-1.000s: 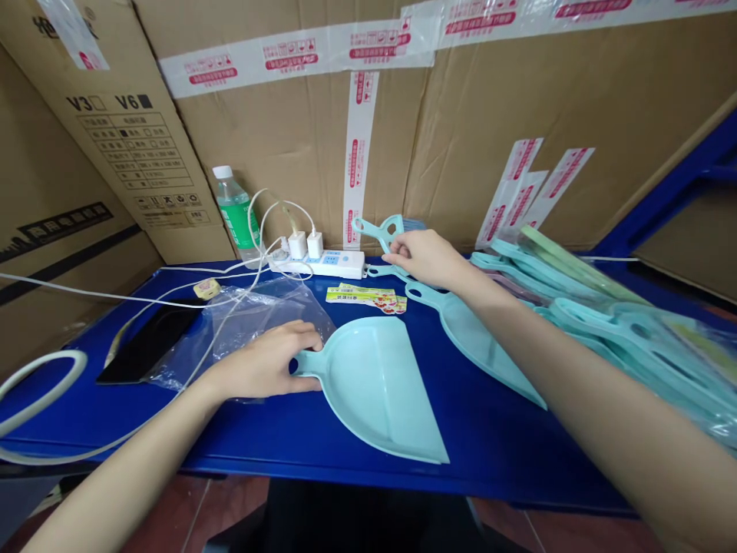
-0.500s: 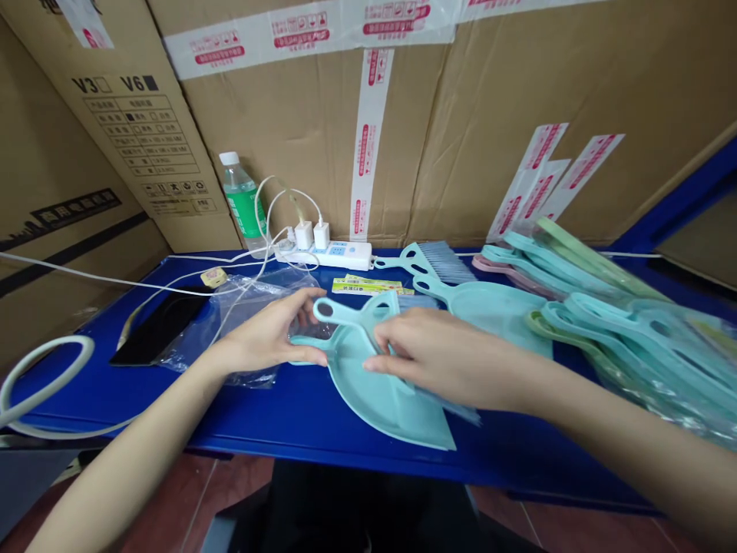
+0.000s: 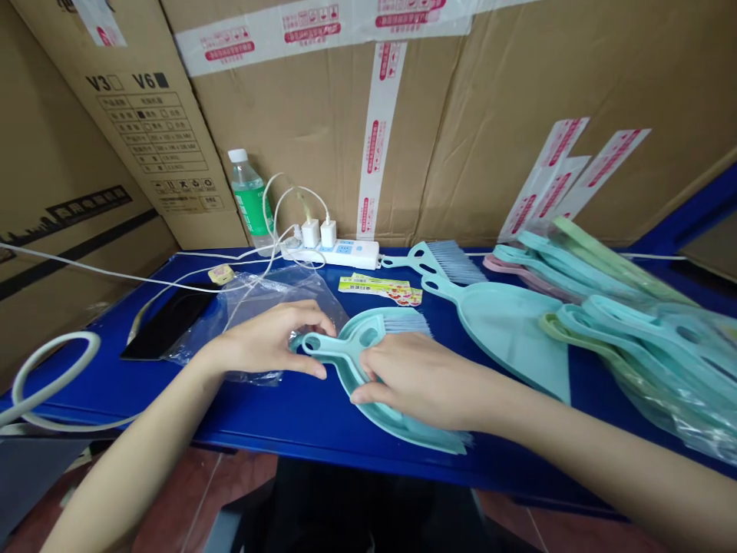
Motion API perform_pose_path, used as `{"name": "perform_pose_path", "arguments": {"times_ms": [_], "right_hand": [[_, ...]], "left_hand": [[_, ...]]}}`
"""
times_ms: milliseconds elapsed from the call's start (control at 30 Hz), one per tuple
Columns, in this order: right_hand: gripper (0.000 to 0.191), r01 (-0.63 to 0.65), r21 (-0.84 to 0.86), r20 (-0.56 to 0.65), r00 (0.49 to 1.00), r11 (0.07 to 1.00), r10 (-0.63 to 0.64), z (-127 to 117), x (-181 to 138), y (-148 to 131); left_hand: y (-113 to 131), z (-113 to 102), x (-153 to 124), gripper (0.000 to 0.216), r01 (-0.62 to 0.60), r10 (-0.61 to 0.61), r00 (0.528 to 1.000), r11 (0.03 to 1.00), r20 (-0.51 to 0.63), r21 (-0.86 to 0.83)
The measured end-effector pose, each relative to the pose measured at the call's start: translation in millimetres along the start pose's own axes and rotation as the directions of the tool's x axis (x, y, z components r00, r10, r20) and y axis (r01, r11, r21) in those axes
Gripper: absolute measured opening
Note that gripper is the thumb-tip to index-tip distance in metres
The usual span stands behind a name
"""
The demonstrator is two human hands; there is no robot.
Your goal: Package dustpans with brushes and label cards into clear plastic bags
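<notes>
A light-blue dustpan (image 3: 360,401) lies on the blue table near its front edge, handle pointing left. My left hand (image 3: 270,338) curls around the end of its handle, thumb in front and fingers behind. On the pan rests a matching hand brush (image 3: 339,347) with grey-blue bristles, its ring handle over the dustpan's handle. My right hand (image 3: 411,376) is closed on the brush's head, pressing it into the pan and hiding much of it.
Behind my right hand lie another dustpan (image 3: 512,322) and brush (image 3: 454,261). Bagged sets (image 3: 645,346) are piled at right. Yellow printed cards (image 3: 380,287), a clear plastic bag (image 3: 259,296), a black phone (image 3: 170,322), a power strip (image 3: 351,252) and a bottle (image 3: 252,203) stand around.
The brush has moved down and turned to line up with the dustpan, its ring now over the pan's handle. My right hand moved with it; my left stays at the handle.
</notes>
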State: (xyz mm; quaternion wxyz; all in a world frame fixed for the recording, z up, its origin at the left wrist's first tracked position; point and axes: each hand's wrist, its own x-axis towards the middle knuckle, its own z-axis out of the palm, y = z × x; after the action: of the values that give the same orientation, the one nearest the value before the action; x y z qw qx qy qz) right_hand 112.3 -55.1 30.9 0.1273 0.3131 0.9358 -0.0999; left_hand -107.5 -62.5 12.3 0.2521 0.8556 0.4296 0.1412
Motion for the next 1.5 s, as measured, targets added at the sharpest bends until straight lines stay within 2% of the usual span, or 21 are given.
{"name": "perform_pose_path", "arguments": {"times_ms": [100,333,433,533,567,633,700,800,900,1100,1200,1367,1500], "right_hand": [[0.031,-0.001,-0.014,-0.005,1.000,1.000,0.001,2,3,-3],[0.038,0.040,-0.027,0.003,0.999,0.999,-0.039,5,9,-7],[0.034,0.029,0.019,-0.070,0.997,0.999,-0.028,8,7,-2],[0.023,0.076,0.086,-0.228,0.972,0.993,-0.055,14,2,11],[0.027,0.102,0.103,-0.278,0.958,0.989,-0.070,18,0,16],[0.051,0.137,0.130,-0.316,0.945,0.982,-0.090,26,-2,26],[0.074,0.140,0.153,-0.271,0.958,0.978,-0.095,34,-2,34],[0.086,0.131,0.200,-0.172,0.980,0.971,-0.097,43,-2,41],[0.087,0.141,0.230,-0.130,0.985,0.963,-0.114,46,-3,44],[0.087,0.156,0.183,-0.135,0.982,0.971,-0.132,51,2,48],[0.086,0.164,0.187,-0.175,0.976,0.969,-0.131,58,6,51],[0.071,0.235,0.186,-0.297,0.939,0.954,-0.173,70,7,56],[0.076,0.227,0.199,-0.299,0.941,0.953,-0.162,72,6,57]], "left_hand": [[-2,0,-1,0.040,0.024,-0.025,0.999,0.999,0.040,0.047],[-3,5,0,0.031,0.036,-0.040,0.996,0.998,0.081,0.058],[-5,7,0,0.031,0.040,-0.046,0.995,0.997,0.086,0.071],[-5,8,-1,0.034,0.038,-0.045,0.995,0.997,0.094,0.071],[-5,8,-1,0.036,0.033,-0.039,0.994,0.997,0.098,0.063],[-5,8,-1,0.033,0.017,-0.020,0.995,0.999,0.093,0.041],[-6,8,0,0.028,0.006,-0.007,0.997,1.000,0.077,0.013],[-9,9,2,0.034,0.018,-0.016,0.997,0.999,0.069,-0.032],[-13,11,5,0.030,0.050,-0.043,0.995,0.996,0.092,-0.075],[-19,12,8,0.029,0.076,-0.057,0.991,0.985,0.122,-0.152],[-21,11,8,0.028,0.109,-0.082,0.986,0.976,0.148,-0.186],[-22,10,8,0.028,0.198,-0.145,0.970,0.936,0.193,-0.292],[-22,10,9,0.035,0.294,-0.208,0.946,0.873,0.250,-0.388]]}}
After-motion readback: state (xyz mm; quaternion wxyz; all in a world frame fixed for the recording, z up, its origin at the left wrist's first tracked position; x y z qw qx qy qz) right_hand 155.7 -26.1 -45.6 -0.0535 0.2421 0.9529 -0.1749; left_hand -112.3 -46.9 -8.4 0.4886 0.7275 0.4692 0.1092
